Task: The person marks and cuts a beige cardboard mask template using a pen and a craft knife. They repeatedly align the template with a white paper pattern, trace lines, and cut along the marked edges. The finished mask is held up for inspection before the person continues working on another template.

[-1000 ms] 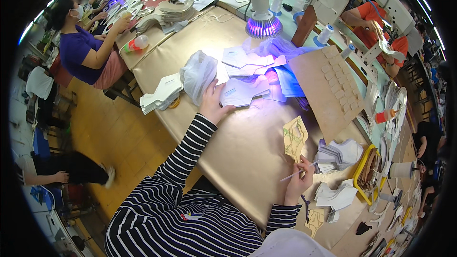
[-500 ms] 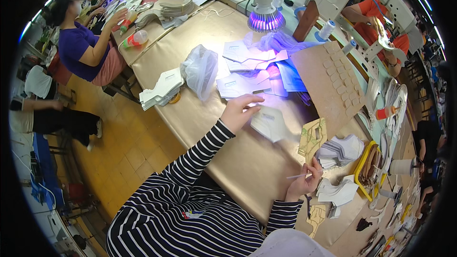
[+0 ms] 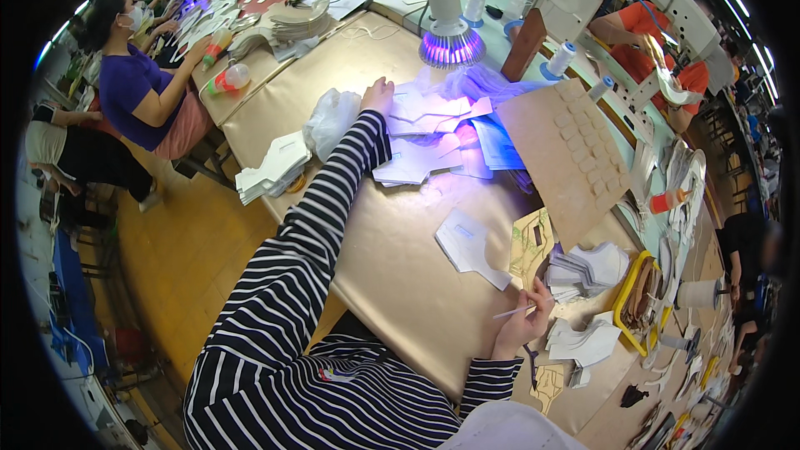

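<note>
My left hand (image 3: 379, 97) reaches far across the table to the edge of a stack of white cut pieces (image 3: 421, 108) under the lamp; its fingers are mostly hidden. Closed around the lower end of a yellow template (image 3: 531, 243) with cut-out slots is my right hand (image 3: 525, 321). A thin pale pen-like stick (image 3: 510, 312) also sticks out between its fingers. One white cut piece (image 3: 462, 240) lies flat on the table, just left of the template. Another stack of white pieces (image 3: 408, 160) lies nearer me under the light.
A lit lamp (image 3: 452, 46) hangs over the stacks. Around them are a clear plastic bag (image 3: 332, 121), more white pieces (image 3: 275, 164), a brown board with raised pads (image 3: 567, 150), grey-white stacks (image 3: 587, 269) and a yellow-rimmed tray (image 3: 620, 317). Co-workers sit left and behind the sewing machine.
My left hand has left the single white piece, which now lies still, and moved up and away to the far stack. My right hand keeps hold of the template and stick.
</note>
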Demonstrator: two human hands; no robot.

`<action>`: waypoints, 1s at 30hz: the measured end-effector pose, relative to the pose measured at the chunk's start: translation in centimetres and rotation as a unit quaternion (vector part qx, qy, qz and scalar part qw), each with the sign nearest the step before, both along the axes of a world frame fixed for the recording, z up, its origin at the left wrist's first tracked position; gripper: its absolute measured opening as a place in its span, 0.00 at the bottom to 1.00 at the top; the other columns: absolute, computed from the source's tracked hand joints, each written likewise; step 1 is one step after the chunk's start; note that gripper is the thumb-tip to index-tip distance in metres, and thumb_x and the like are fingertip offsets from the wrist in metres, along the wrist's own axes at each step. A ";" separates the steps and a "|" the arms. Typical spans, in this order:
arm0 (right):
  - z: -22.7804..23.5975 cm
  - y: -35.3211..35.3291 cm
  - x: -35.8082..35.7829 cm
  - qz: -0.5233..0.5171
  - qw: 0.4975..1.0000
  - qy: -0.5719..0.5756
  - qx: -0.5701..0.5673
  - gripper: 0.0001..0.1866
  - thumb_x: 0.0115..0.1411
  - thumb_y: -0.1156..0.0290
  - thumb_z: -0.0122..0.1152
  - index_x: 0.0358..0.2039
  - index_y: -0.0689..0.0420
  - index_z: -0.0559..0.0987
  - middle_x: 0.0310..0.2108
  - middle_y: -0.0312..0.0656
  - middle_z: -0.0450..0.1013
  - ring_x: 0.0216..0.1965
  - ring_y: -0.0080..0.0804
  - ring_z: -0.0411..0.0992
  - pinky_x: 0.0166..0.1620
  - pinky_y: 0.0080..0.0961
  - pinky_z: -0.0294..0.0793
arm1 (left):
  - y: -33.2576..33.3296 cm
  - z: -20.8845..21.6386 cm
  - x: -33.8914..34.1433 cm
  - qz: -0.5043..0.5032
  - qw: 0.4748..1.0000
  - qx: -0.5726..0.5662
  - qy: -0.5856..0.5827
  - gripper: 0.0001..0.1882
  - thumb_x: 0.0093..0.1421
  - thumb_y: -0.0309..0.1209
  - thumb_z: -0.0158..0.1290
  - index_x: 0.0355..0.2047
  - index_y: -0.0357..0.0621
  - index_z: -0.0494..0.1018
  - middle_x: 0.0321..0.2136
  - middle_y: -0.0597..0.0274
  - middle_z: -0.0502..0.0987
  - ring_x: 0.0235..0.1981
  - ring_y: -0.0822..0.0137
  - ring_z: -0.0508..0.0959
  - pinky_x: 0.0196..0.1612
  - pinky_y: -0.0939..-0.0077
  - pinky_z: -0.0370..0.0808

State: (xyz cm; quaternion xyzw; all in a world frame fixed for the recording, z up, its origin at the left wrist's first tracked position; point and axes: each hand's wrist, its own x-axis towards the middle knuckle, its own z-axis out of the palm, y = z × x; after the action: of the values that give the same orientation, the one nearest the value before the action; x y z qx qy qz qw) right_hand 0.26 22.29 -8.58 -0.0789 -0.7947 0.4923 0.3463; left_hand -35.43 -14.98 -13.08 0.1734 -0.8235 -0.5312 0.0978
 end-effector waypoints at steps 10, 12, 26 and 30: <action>0.2 0.0 0.0 0.022 0.999 -0.024 -0.031 0.09 0.55 0.88 0.62 0.33 0.61 0.74 0.47 0.52 0.76 0.51 0.43 0.71 0.56 0.35 0.68 | 1.6 2.0 6.2 -0.106 0.971 0.211 0.038 0.30 0.74 0.43 0.43 0.69 0.39 0.56 0.60 0.43 0.71 0.64 0.60 0.69 0.67 0.71 0.61; 0.2 0.0 -0.1 0.019 0.999 -0.024 -0.027 0.09 0.56 0.88 0.62 0.33 0.61 0.74 0.47 0.52 0.76 0.51 0.42 0.71 0.56 0.35 0.68 | 1.8 2.9 6.5 -0.094 0.970 0.222 0.041 0.28 0.74 0.40 0.44 0.69 0.39 0.57 0.59 0.44 0.73 0.64 0.60 0.69 0.68 0.70 0.61; 0.4 -0.1 -0.1 0.023 0.999 -0.036 -0.031 0.08 0.55 0.88 0.62 0.33 0.61 0.75 0.48 0.51 0.76 0.51 0.42 0.71 0.56 0.35 0.68 | 2.7 7.3 8.7 -0.008 0.899 0.434 0.059 0.30 0.71 0.32 0.49 0.69 0.40 0.53 0.55 0.44 0.75 0.57 0.58 0.75 0.62 0.69 0.71; 0.3 -0.1 -0.1 0.021 0.998 -0.038 -0.036 0.09 0.55 0.88 0.62 0.33 0.61 0.75 0.47 0.51 0.76 0.50 0.42 0.71 0.56 0.35 0.69 | 3.0 6.4 8.2 -0.032 0.910 0.409 0.065 0.25 0.65 0.24 0.56 0.62 0.37 0.66 0.49 0.49 0.79 0.52 0.62 0.78 0.58 0.74 0.73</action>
State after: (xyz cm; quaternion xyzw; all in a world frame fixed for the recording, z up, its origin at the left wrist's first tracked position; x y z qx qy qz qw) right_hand 0.13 22.20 -8.29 -0.0927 -0.7905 0.5244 0.3025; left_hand -27.23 -12.01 -6.65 0.1365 -0.5309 -0.8346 0.0546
